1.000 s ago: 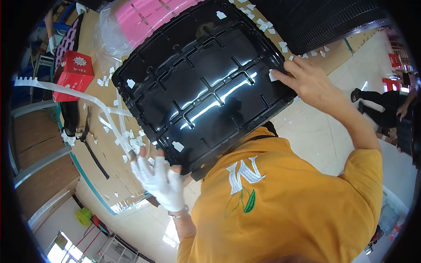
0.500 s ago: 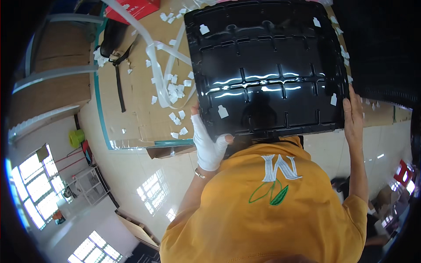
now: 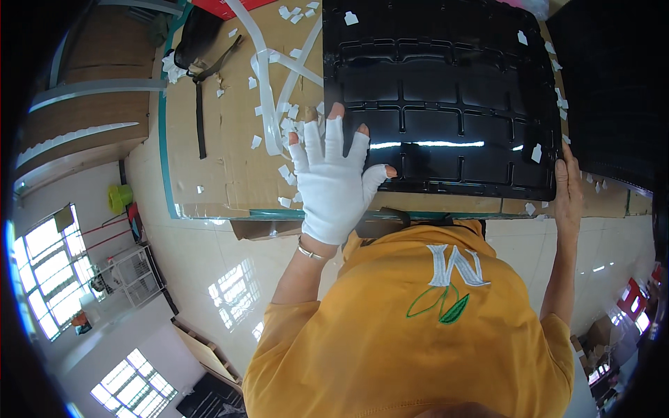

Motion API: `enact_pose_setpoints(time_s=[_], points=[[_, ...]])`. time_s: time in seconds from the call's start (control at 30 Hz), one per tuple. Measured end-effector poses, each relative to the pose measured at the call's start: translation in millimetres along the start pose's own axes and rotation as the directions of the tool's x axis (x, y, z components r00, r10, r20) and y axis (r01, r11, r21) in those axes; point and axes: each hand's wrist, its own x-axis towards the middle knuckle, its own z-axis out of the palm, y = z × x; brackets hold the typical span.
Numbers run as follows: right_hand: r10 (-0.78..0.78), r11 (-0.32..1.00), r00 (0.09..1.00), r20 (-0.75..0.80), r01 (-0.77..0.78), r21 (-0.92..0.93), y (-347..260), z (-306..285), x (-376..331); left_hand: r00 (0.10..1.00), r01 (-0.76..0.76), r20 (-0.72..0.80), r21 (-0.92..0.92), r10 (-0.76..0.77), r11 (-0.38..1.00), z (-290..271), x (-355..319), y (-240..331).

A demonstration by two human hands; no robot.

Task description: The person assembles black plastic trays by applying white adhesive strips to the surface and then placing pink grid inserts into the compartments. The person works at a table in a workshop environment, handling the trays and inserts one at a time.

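head view: my left hand [image 3: 333,182], in a white fingerless glove, lies flat w/ fingers spread on the near-left corner of the black moulded plastic tray [image 3: 446,97], which rests on the cardboard-covered table [image 3: 223,146]. my bare right hand [image 3: 568,191] is open, pressed against the tray's near-right edge; hands well apart. white paper scraps [image 3: 282,129] + white strips [image 3: 268,63] litter the cardboard left of the tray.

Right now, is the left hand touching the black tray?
Touching. The head view shows the left hand, in a white fingerless glove, lying flat with fingers and thumb over the black tray's near left corner.
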Motion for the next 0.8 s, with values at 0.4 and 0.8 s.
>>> enact_pose_setpoints(time_s=[0.4,0.8], points=[[-0.023,1.000,0.998,-0.063,0.024,0.002,23.8,3.8,-2.7,0.978,-0.015,0.207,0.052,0.004,0.999,-28.8,-11.0,3.4],[-0.639,0.710,0.767,0.061,0.618,-0.337,-39.9,-23.0,-0.9,0.990,-0.039,0.135,0.024,0.036,0.999,-19.5,-1.9,3.1]])
